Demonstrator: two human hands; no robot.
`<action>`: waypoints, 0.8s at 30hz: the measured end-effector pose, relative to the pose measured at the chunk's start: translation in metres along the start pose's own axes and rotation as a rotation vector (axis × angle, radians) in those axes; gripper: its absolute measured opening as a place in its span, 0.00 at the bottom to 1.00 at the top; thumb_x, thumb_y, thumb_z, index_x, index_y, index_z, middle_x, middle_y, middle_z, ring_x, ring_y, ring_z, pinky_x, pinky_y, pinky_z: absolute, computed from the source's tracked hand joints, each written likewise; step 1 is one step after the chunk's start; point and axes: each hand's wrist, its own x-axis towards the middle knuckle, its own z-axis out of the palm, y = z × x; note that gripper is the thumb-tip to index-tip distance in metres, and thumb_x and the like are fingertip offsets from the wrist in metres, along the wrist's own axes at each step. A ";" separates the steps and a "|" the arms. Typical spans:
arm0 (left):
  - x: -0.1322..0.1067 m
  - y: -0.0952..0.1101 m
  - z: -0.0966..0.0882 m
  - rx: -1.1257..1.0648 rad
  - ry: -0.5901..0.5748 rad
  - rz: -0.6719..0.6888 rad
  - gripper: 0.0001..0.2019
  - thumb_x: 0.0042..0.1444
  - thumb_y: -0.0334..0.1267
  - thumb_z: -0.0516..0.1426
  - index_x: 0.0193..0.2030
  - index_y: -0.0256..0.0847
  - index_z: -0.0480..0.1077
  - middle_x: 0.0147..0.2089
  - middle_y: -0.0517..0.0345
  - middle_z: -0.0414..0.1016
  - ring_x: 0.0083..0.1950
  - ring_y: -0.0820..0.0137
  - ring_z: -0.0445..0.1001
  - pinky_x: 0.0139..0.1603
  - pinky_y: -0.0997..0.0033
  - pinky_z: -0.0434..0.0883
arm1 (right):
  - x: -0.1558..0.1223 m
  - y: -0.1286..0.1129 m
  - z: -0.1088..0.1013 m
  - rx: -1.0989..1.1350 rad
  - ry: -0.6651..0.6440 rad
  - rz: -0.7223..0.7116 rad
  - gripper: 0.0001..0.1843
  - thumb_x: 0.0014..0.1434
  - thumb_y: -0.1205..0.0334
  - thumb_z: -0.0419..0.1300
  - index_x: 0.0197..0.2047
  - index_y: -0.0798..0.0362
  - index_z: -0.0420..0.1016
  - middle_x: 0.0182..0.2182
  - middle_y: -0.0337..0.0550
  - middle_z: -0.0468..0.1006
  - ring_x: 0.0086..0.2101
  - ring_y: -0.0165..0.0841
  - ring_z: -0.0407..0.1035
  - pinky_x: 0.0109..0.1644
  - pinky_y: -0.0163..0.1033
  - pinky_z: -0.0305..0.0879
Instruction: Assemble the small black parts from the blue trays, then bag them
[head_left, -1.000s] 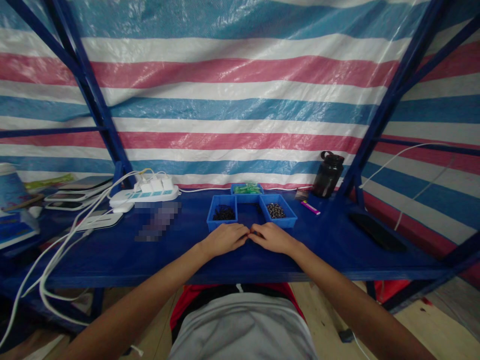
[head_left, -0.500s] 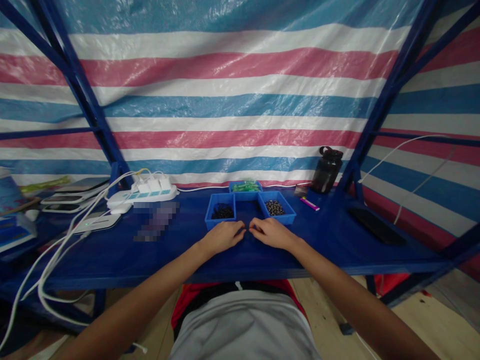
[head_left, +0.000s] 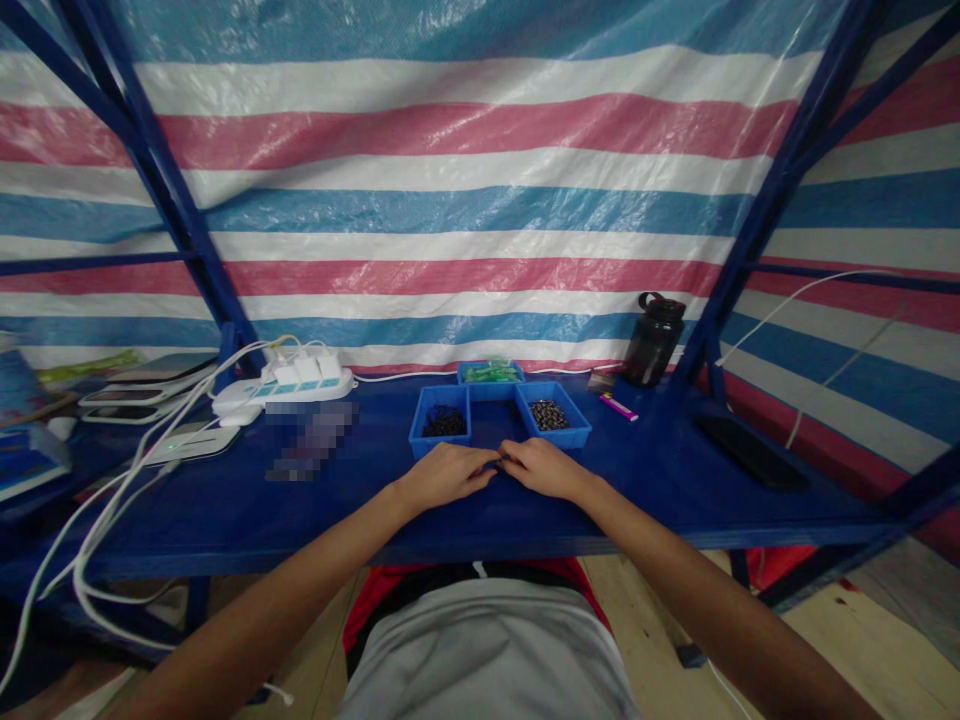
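Note:
My left hand [head_left: 451, 473] and my right hand [head_left: 541, 467] meet fingertip to fingertip over the front of the blue table [head_left: 337, 520]. Both are closed in a pinch. Something small and dark shows between the fingertips, too small to name. Just beyond my left hand stands a blue bin [head_left: 415, 432] with small black parts [head_left: 444, 422] in it. A second blue bin [head_left: 571, 437], behind my right hand, holds small metallic-looking pieces [head_left: 549, 415]. Farther back, a third blue bin [head_left: 462, 378] contains green plastic-looking items [head_left: 491, 371].
On the left lie a white power strip [head_left: 289, 393] with plugged-in chargers, loose white cables [head_left: 135, 480] and several phones. To the right are a dark bottle [head_left: 654, 343], a purple lighter-like item [head_left: 619, 407] and a black flat object [head_left: 752, 452]. A striped sheet [head_left: 480, 210] hangs behind.
My fingertips, slightly apart before, have come together. My left hand has shifted a little to the right, and a small dark thing now shows between the fingers.

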 end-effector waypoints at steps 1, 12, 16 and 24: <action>0.000 0.000 0.000 0.006 0.001 -0.002 0.12 0.63 0.40 0.51 0.50 0.40 0.68 0.34 0.59 0.77 0.34 0.72 0.76 0.35 0.77 0.66 | 0.000 0.000 0.000 0.000 -0.001 0.001 0.06 0.64 0.63 0.52 0.37 0.53 0.69 0.27 0.40 0.75 0.29 0.30 0.69 0.31 0.33 0.51; 0.004 -0.001 0.000 0.163 -0.082 -0.137 0.09 0.63 0.40 0.51 0.45 0.41 0.68 0.31 0.58 0.76 0.33 0.68 0.76 0.31 0.76 0.65 | -0.002 -0.003 -0.004 0.027 0.077 -0.018 0.08 0.64 0.59 0.53 0.35 0.53 0.69 0.25 0.38 0.76 0.27 0.30 0.70 0.31 0.32 0.52; 0.003 0.000 0.001 0.184 -0.099 -0.093 0.10 0.63 0.41 0.50 0.41 0.40 0.68 0.29 0.57 0.75 0.31 0.68 0.75 0.29 0.77 0.65 | -0.004 -0.005 -0.004 0.011 0.124 -0.053 0.10 0.65 0.59 0.52 0.33 0.53 0.68 0.23 0.37 0.74 0.25 0.29 0.69 0.30 0.33 0.51; 0.002 0.000 0.000 0.072 -0.071 -0.085 0.07 0.62 0.39 0.50 0.40 0.40 0.67 0.28 0.59 0.73 0.30 0.69 0.74 0.29 0.76 0.64 | -0.003 -0.004 -0.005 0.040 0.095 -0.008 0.08 0.64 0.60 0.53 0.36 0.53 0.70 0.25 0.38 0.75 0.26 0.29 0.69 0.31 0.32 0.52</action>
